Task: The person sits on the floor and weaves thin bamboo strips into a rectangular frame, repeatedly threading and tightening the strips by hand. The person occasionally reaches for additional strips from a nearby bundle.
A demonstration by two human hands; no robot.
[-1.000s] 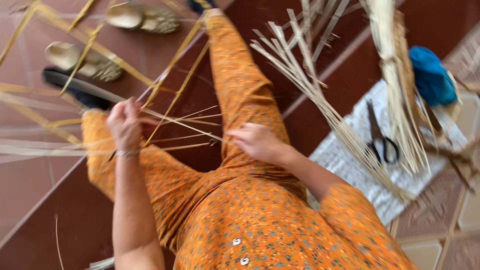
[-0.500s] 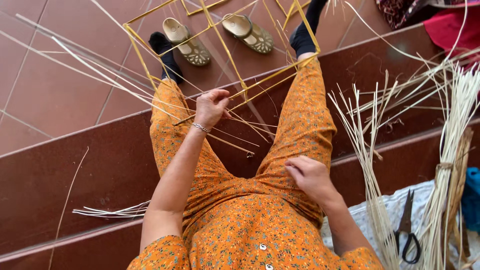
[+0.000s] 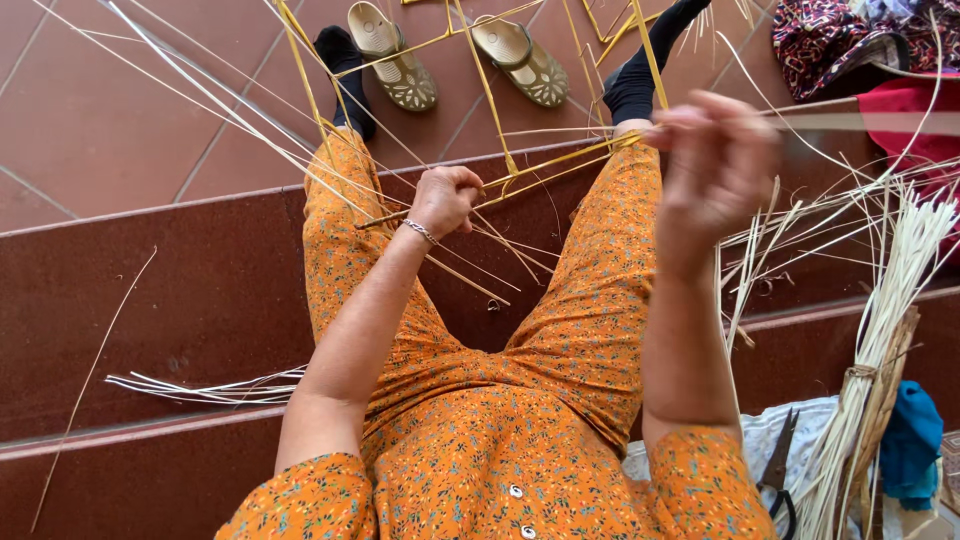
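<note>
Head view: a person in an orange floral dress [image 3: 500, 440] sits on dark red steps [image 3: 190, 290] with legs stretched towards a tiled floor [image 3: 110, 110]. Landmark: the yellow cane frame [image 3: 480, 185], resting across the knees. To the right of the frame, a bundle of pale strips [image 3: 880, 340] stands tied and upright, beside a blue cloth [image 3: 912, 440]. Beyond the frame, two sandals [image 3: 455, 65] lie on the floor between the black-socked feet. Left of the frame and lower, loose strips [image 3: 200, 385] lie on a step. The left hand [image 3: 445, 198] is closed round the frame near its middle. The right hand [image 3: 715, 165], raised and blurred to the right of the frame, pinches one long strip [image 3: 870, 120], fingers closed. Scissors [image 3: 778, 470] lie below the bundle.
</note>
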